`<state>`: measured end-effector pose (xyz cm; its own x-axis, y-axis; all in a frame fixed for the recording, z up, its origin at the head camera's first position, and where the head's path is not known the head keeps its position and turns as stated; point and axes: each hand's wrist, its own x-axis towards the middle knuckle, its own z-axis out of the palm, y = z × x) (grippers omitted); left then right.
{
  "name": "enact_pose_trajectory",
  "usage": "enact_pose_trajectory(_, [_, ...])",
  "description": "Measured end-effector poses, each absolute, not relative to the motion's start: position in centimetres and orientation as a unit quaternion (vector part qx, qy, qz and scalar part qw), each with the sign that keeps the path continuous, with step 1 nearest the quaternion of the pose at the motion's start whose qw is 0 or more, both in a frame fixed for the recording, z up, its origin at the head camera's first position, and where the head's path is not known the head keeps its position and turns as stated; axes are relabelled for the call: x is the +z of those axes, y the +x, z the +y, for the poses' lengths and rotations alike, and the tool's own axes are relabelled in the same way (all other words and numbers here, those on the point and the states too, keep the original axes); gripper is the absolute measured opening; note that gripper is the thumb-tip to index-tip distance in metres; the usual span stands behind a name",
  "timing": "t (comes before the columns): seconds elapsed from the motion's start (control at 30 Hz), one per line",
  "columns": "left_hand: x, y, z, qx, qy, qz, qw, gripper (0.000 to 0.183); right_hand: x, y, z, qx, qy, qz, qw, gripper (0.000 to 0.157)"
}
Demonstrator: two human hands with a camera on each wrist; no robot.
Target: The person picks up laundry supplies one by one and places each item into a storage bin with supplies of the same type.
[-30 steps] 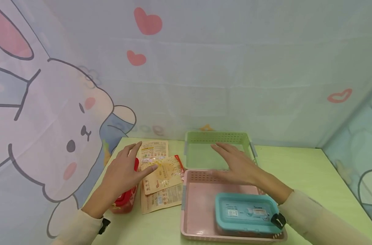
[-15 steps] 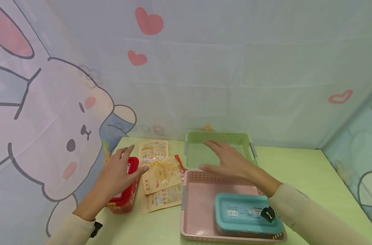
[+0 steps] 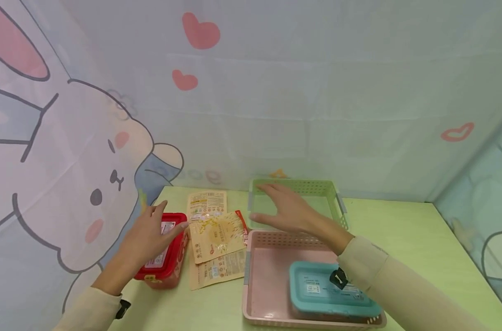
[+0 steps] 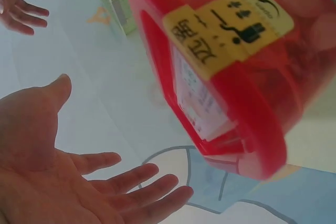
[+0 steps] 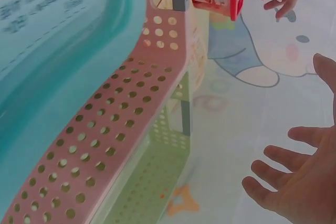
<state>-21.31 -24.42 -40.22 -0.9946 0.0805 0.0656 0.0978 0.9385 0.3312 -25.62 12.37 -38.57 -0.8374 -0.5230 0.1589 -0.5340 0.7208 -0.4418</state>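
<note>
My left hand [image 3: 145,236] hovers with fingers spread over the left side of a red-lidded plastic container [image 3: 174,250]. In the left wrist view, that hand's fingers stand apart from the container [image 4: 283,66], which has a yellow label on its side. My right hand [image 3: 290,211], fingers extended and thumb apart, is above the green basket [image 3: 317,187] and holds nothing. Its palm and spread fingers also show in the right wrist view [image 5: 310,177]. Under the right forearm, a teal-lidded box [image 3: 317,292] lies in the pink basket [image 3: 267,280].
Between the red container and the baskets lie several overlapping yellowish food pouches [image 3: 218,236], the top one with a red edge. The green basket stands behind the pink one, close to the printed fabric backdrop [image 3: 358,92]. Pale green tabletop [image 3: 400,239] extends to the right.
Both hands have moved left. The left hand has drawn back somewhat, uncovering more of the red container's lid. The right hand has shifted farther over the green basket.
</note>
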Motion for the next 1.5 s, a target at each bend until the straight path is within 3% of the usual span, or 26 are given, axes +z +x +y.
enact_pose_trajectory(1.5, [-40.8,-21.6,-27.9,-0.183,-0.017,-0.983,-0.026,0.087,-40.0,-26.1,3.1,0.3,0.31,-0.901,-0.05,0.082])
